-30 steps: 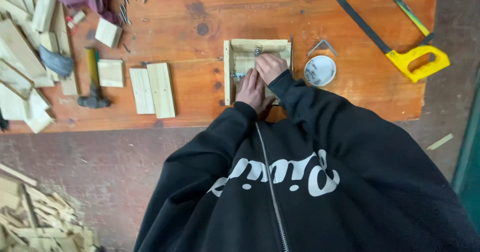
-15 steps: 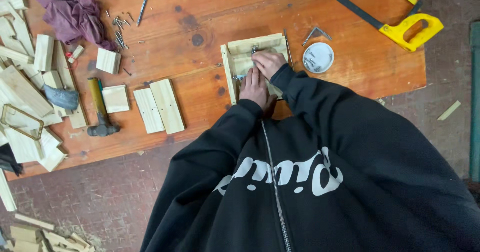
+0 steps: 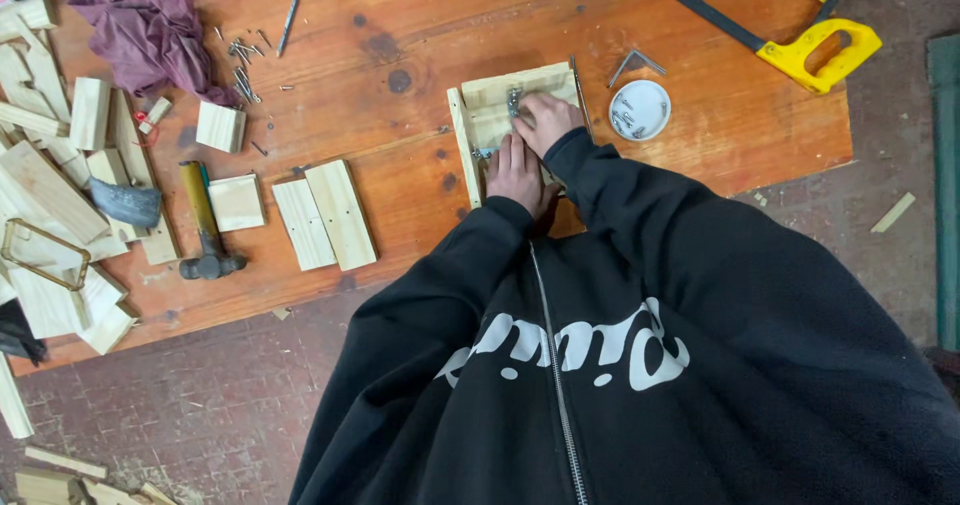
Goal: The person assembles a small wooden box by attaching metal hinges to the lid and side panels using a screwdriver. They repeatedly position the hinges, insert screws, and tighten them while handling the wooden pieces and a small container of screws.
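Currently both hands rest on a small wooden frame lying flat on the bench, right of centre. Left hand lies flat on the frame's near part, fingers extended. Right hand is curled at a metal bracket on the far part; grip cannot be told. White dish sits just right of the frame.

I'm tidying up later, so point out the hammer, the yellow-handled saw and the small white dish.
hammer (image 3: 203, 220), head view, on its handle.
yellow-handled saw (image 3: 820, 50), head view, on the yellow grip.
small white dish (image 3: 640, 110), head view, on its middle.
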